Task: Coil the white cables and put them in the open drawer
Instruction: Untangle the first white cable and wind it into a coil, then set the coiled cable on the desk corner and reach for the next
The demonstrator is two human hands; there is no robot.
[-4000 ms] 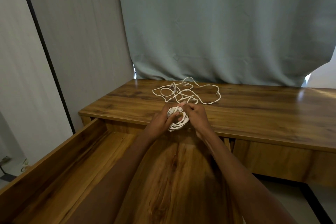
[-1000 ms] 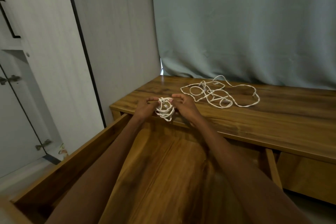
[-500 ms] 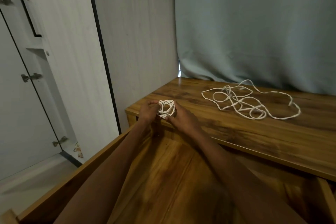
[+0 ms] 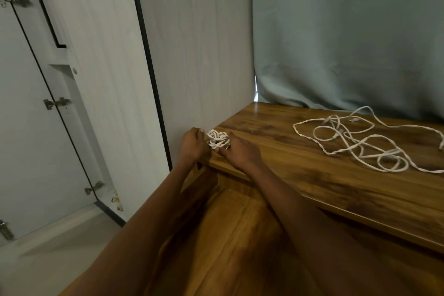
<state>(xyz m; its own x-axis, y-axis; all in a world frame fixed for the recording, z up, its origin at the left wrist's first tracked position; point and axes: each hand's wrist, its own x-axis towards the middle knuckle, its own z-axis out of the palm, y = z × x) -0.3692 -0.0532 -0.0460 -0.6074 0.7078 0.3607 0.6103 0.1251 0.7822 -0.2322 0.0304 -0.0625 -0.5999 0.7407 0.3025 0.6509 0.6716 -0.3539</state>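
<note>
Small coiled bundle of white cable (image 4: 218,139) at the near left corner of the wooden worktop (image 4: 312,175), held between both hands. Left hand (image 4: 192,144) curled against the bundle's left side, grip clamped on it. Right hand (image 4: 240,152) on the bundle's right side, fingers closed on it, thumb at its near edge. Loose tangle of white cable (image 4: 360,142) well apart, far right on the worktop, spread in open loops. Open drawer (image 4: 228,235) below and near, under both forearms. Grey curtain (image 4: 348,31) behind the worktop; pale cabinet doors (image 4: 72,79) to the left.
</note>
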